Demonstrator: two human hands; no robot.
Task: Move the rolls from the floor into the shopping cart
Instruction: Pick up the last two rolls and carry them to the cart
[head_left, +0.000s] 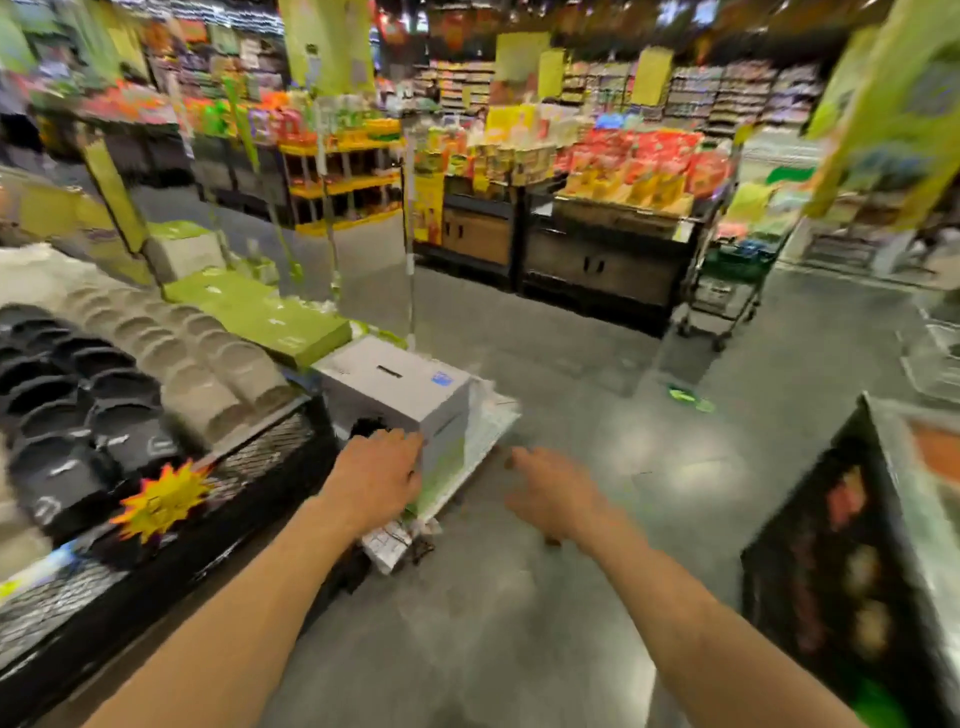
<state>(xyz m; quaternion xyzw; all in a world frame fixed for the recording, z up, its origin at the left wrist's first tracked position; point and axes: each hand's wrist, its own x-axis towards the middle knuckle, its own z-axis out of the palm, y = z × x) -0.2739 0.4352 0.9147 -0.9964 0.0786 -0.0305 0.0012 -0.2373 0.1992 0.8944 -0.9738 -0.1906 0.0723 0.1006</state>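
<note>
Our left hand (376, 475) rested flat on the grey box (400, 395), its grip slack; our right hand (550, 493) hovered open over the floor (571, 364). No rolls were identifiable in the blur; we risked grabbing the wrong package. The shopping cart (727, 291) stood well beyond.

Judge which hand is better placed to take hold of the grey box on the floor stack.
Left. The left hand already rests against the grey box; the right hand hovers apart over the floor.
</note>
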